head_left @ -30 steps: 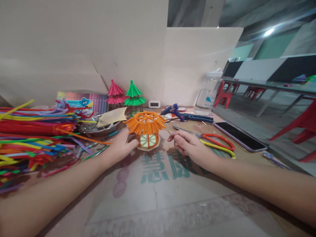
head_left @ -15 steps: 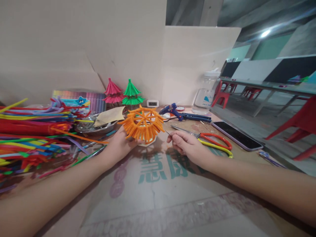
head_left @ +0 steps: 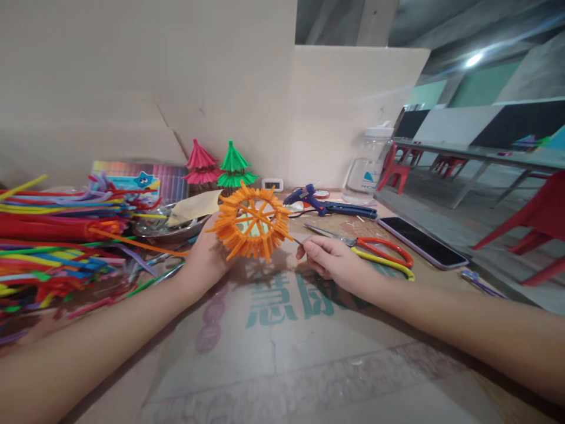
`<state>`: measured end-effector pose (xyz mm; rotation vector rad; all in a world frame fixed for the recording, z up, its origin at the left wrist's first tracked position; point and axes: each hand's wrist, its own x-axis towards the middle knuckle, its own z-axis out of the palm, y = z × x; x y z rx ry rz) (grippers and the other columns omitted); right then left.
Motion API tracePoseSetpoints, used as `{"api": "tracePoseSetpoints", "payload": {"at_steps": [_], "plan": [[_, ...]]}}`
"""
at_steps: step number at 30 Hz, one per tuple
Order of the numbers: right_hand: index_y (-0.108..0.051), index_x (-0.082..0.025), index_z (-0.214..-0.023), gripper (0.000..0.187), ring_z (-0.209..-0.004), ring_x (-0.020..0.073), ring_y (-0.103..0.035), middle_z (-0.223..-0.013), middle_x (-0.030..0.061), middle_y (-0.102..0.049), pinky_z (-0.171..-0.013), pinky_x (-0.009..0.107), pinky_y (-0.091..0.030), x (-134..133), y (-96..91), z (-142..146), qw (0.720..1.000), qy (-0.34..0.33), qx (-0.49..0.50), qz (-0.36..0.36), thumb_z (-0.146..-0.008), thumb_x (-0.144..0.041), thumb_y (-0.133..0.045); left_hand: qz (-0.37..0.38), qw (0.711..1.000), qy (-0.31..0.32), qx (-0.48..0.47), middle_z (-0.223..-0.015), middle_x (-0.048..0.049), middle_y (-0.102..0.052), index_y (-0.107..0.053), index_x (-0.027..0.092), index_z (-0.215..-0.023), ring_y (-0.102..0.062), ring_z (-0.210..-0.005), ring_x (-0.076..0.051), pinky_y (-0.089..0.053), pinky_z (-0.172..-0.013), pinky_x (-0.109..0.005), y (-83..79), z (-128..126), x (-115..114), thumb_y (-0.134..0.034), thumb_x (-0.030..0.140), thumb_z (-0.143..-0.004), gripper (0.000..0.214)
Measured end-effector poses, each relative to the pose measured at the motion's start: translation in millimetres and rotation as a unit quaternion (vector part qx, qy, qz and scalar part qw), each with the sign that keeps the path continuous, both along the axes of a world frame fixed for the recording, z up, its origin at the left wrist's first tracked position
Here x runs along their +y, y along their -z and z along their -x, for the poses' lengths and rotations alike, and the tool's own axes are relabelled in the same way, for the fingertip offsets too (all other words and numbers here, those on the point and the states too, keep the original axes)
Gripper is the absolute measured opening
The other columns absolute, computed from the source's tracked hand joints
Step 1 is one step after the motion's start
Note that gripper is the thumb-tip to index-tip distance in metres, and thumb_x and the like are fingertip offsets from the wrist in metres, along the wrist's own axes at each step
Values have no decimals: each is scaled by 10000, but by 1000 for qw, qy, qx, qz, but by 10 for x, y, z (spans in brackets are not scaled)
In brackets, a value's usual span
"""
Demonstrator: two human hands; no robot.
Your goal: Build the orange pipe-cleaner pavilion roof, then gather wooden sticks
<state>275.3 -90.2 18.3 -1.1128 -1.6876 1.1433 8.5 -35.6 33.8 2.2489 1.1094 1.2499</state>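
An orange pipe-cleaner ring with spokes across its middle and a fringe of short pieces is tilted so its top faces me. My left hand is closed around its left and lower side; the fingers are partly hidden behind it. A pale piece shows through the gaps between the spokes. My right hand pinches a thin dark stick, whose tip points at the ring's right edge; I cannot tell whether they touch. Scissors with red and yellow handles lie just beyond the right hand.
Pipe cleaners heap up at left beside a metal bowl. Pink and green tiered pipe-cleaner trees stand behind. A glue gun, water bottle and phone are at back and right.
The orange ring has tipped toward me, showing more of its spokes and top, and shifted slightly left. The right hand with the thin stick has hardly moved.
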Motion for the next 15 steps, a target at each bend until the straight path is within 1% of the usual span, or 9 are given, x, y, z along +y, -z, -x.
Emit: {"api": "tracePoseSetpoints", "payload": {"at_steps": [4,10,15], "plan": [[-648,-184,-900,533,-481,100,-298,-543,-88,-370,-461,247,-212,5,1,0,1000,-6,0,7,-918,-708,-556,-5,1000,-6,13,-914,-68,-750,-691,252,-863,-699,-1021,-319,-561,-1074,-541,-5,5,-2,-704,376,-768,157],[-643,-187,-895,510,-484,98,-304,-552,-89,-376,-468,254,-213,2,-7,3,1000,-9,2,7,-914,-691,-567,25,999,-13,-28,-1025,-92,-768,-712,252,-925,-677,-1092,-344,-570,-1061,-547,37,-4,11,-717,414,-777,219],[-656,-191,-886,491,-483,100,-307,-552,-84,-380,-480,263,-228,8,-8,1,1000,1,-10,0,-919,-675,-575,6,1000,-27,-1,-1053,-92,-769,-719,266,-898,-655,-1145,-360,-496,-1161,-558,20,3,17,-740,462,-762,239]]}}
